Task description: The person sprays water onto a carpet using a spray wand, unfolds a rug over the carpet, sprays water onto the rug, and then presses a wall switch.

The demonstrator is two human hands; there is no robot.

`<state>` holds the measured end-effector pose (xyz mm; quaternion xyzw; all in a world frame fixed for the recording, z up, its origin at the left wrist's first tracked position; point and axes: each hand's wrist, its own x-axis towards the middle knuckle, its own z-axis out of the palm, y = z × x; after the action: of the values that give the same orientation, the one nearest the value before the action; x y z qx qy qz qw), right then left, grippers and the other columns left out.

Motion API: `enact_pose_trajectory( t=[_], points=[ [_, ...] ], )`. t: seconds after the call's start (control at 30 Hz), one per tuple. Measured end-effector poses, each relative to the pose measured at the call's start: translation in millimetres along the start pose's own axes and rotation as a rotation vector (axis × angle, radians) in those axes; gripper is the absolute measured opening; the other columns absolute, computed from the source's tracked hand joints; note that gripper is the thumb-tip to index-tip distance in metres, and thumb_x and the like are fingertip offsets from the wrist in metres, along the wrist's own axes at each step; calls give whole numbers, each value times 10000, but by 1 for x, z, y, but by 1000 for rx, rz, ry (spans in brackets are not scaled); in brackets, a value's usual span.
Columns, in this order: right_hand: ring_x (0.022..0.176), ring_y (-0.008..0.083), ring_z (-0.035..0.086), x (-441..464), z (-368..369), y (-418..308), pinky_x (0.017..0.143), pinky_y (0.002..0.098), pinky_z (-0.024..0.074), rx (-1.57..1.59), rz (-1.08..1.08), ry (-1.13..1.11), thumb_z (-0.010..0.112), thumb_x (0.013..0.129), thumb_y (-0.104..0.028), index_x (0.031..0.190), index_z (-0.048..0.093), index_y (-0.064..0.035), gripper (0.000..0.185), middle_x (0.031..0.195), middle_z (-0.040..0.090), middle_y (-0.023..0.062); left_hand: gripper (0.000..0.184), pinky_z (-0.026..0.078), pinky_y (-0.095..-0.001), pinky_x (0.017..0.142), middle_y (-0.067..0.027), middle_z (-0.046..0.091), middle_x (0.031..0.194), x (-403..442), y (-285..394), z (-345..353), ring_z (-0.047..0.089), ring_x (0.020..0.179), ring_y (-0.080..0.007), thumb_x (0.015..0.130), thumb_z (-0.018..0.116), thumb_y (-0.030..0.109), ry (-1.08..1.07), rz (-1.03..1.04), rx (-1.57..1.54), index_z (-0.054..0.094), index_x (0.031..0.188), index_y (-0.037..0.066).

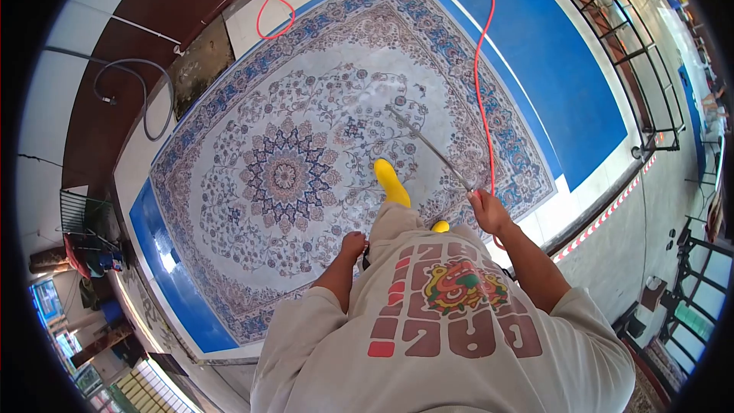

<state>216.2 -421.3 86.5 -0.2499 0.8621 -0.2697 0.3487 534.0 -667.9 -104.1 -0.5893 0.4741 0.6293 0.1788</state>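
Note:
My right hand (488,210) is closed around the rear end of a long, thin metal spray wand (430,145). The wand slants forward and to the left, its tip over the patterned carpet (284,176), where a faint pale haze shows. A red hose (479,84) runs across the carpet and down to my right hand. My left hand (354,245) is held beside my waist with its fingers curled; whatever may be in them is hidden. One yellow boot (391,183) stands on the carpet, and the toe of the other boot (440,226) shows beneath my shirt.
Under the carpet lies a blue and white floor (547,69). Black metal racks (631,50) stand at the right, beside red and white striped tape (592,222). A grey hose (145,92) lies at the left. The red hose forms a loop at the carpet's far edge.

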Motion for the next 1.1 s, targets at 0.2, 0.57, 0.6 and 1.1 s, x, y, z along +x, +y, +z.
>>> enact_pose_trajectory(
  t=[0.2,0.57,0.6,1.1],
  points=[
    [804,459,554,94,-25,-66,700,464,429,41,17,26,405,927,-429,871,517,25,471,775,579,273,395,481,-292,537,-140,648,822,16,132,-24,617,645,-188,841,522,141,3,164,-96,481,1201,-16],
    [650,230,527,180,-54,-71,636,369,429,19,120,-18,386,935,-460,814,532,4,502,650,522,123,363,435,-274,460,-139,654,817,63,209,-102,607,601,-169,880,513,182,155,128,-181,482,1199,13],
    [646,224,530,188,-58,-71,633,366,433,38,186,-57,386,934,-463,812,531,4,504,644,521,112,369,433,-277,453,-145,650,814,63,203,-103,601,593,-168,872,513,173,151,98,-154,480,1202,11],
    [819,432,575,405,-123,-100,721,444,437,58,13,-69,392,919,-460,884,561,33,522,788,593,266,435,470,-300,595,-91,643,900,52,336,-69,603,722,-163,872,505,207,140,-54,-207,441,1267,38]
  ],
)
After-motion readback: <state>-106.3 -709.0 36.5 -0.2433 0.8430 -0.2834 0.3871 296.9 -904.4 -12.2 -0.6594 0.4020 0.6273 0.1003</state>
